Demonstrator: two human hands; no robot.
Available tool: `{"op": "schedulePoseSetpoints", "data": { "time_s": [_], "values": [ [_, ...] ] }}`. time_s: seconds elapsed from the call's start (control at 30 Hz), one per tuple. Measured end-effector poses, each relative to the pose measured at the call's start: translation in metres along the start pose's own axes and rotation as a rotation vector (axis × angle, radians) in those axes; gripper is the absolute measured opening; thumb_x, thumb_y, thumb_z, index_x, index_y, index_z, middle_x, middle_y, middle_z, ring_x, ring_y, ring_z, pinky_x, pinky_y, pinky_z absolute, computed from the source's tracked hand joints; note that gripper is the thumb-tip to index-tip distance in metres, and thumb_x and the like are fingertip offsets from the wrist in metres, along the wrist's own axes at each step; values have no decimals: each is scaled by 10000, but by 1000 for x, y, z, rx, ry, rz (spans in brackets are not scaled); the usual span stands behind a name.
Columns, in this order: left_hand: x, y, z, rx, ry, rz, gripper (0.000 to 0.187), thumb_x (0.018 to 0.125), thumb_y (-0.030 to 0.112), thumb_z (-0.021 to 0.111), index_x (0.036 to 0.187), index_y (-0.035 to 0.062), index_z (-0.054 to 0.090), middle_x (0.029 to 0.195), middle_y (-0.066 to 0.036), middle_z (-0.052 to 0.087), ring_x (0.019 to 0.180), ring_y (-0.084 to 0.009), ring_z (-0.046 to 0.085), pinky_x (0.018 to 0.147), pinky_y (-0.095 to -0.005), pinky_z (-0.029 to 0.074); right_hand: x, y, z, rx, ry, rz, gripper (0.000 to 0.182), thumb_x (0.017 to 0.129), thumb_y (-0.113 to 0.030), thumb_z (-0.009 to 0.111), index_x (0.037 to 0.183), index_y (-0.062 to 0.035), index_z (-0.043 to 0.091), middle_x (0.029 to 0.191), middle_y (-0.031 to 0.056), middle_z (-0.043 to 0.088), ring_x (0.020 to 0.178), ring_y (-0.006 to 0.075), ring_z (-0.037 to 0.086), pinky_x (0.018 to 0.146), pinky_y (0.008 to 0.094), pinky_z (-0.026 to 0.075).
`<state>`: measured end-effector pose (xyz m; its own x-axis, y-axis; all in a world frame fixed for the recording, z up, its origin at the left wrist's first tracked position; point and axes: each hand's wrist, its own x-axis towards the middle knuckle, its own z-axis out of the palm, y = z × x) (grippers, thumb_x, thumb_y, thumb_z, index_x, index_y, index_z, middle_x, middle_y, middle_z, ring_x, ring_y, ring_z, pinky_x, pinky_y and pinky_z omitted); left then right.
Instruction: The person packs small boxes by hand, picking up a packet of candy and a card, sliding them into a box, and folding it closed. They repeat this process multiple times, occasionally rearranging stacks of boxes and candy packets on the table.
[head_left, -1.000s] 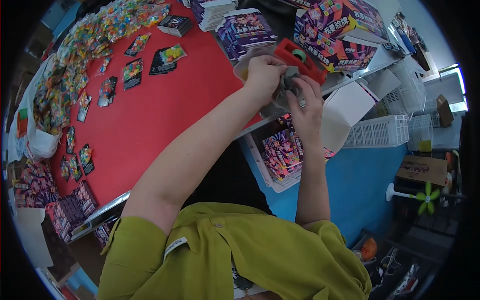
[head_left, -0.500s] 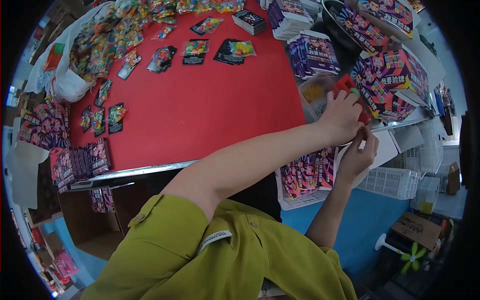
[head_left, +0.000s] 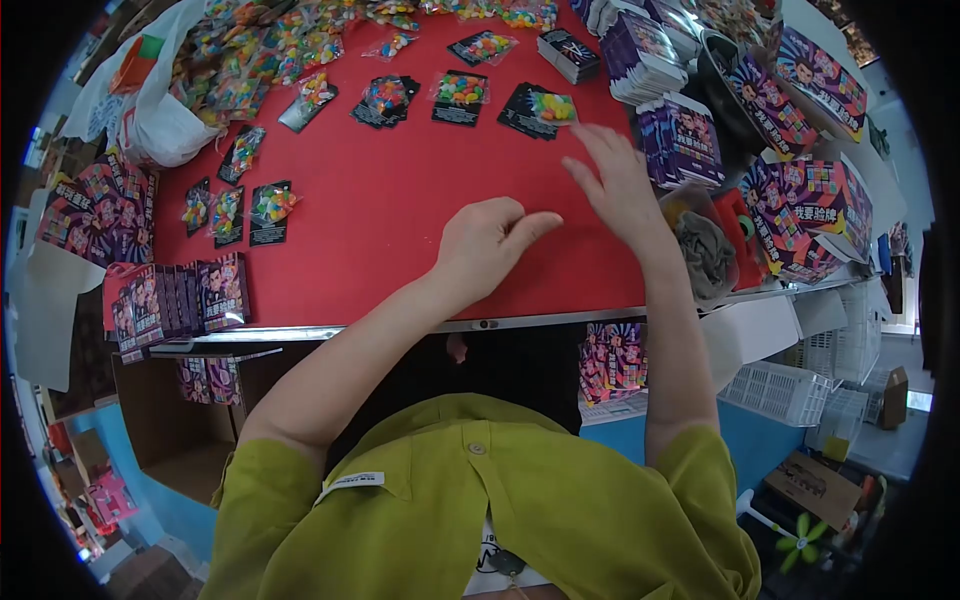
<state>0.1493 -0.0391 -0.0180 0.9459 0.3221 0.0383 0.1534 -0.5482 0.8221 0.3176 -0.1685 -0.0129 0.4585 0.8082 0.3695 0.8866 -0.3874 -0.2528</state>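
Observation:
My left hand [head_left: 488, 246] is over the middle of the red table [head_left: 370, 215], its fingers curled in and its thumb stretched out to the right. The inside of its grip is hidden. To the right, my right hand [head_left: 622, 190] is open, with fingers and thumb apart and nothing held. Its fingertips are right by a clear bag of colourful candies [head_left: 552, 108] lying on black cards [head_left: 518, 116]. More candy bags on black cards [head_left: 460, 92] lie along the far side, and others [head_left: 270, 205] are at the left. A stack of dark cards [head_left: 568, 55] stands at the back.
Purple printed packs [head_left: 682, 140] stand stacked at the right, near a bin holding grey cloth [head_left: 706, 258] and a red container [head_left: 740, 235]. Printed display boxes [head_left: 808, 205] are beyond. At the left are a white plastic bag [head_left: 165, 125] and upright purple packs [head_left: 180, 300].
Both hands have left the containers at the right edge and come apart over the red table. My left hand moved left, and my right hand reached up toward the candy bags. The view has shifted.

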Motion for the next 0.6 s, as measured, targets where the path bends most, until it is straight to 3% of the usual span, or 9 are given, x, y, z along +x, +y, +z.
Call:
{"op": "schedulePoseSetpoints", "data": {
  "time_s": [0.03,0.1,0.23,0.3,0.4,0.43,0.47,0.53,0.6],
  "values": [
    [-1,-6,-4,-3,3,1,326,859,342,622,817,22,574,651,-98,580,597,-234,577,547,-332,463,24,12,16,-20,47,5,489,833,-323,620,1217,-40,511,1198,116,540,1108,312,494,916,467,372],
    [-6,-16,-8,-567,98,-148,282,877,274,621,930,-1,585,755,-66,592,677,-139,562,604,-279,464,68,31,43,-46,-65,153,571,822,-392,620,1253,-45,481,1232,117,531,1135,317,491,935,484,359],
    [-21,-26,-29,-659,94,-258,213,892,148,591,1066,25,573,921,-26,602,825,-119,580,688,-252,476,105,31,55,-102,-259,282,616,814,-431,616,1272,-47,468,1258,122,516,1161,319,483,945,495,349],
    [-25,-33,-34,-797,132,-290,232,895,108,565,1110,21,545,995,-63,607,867,-132,597,702,-261,488,100,43,48,-41,-98,216,487,845,-392,589,1174,-36,540,1175,137,573,1118,331,517,879,494,402],
    [-26,-33,-38,-803,172,-292,242,895,75,541,1130,20,533,1056,-83,604,905,-144,606,705,-263,489,72,49,16,29,46,326,357,871,-351,566,1031,-34,603,1046,145,630,1059,332,555,800,497,445],
    [-26,-35,-36,-809,163,-267,249,889,58,535,1136,21,531,1055,-86,607,901,-150,610,708,-266,491,64,42,3,-140,187,461,293,883,-314,558,912,-31,627,950,153,651,1006,346,579,754,502,462],
    [-25,-35,-34,-814,154,-261,249,889,58,535,1136,21,531,1055,-86,607,901,-150,610,708,-266,491,61,44,-9,-150,191,466,293,883,-314,558,912,-31,627,950,153,651,1006,346,579,754,502,462],
    [-24,-32,-27,-871,126,-214,245,889,48,528,1132,20,532,1047,-85,611,886,-153,617,716,-266,491,48,61,-38,-597,115,682,291,881,-307,558,938,-32,636,991,166,645,1039,347,574,808,506,453],
    [-21,-27,-17,-888,105,-206,239,890,41,524,1128,20,534,1038,-85,615,876,-155,620,716,-267,491,28,89,-28,-617,45,749,309,890,-314,540,954,-29,641,1005,175,643,1056,343,571,827,500,451]
  ]
}}
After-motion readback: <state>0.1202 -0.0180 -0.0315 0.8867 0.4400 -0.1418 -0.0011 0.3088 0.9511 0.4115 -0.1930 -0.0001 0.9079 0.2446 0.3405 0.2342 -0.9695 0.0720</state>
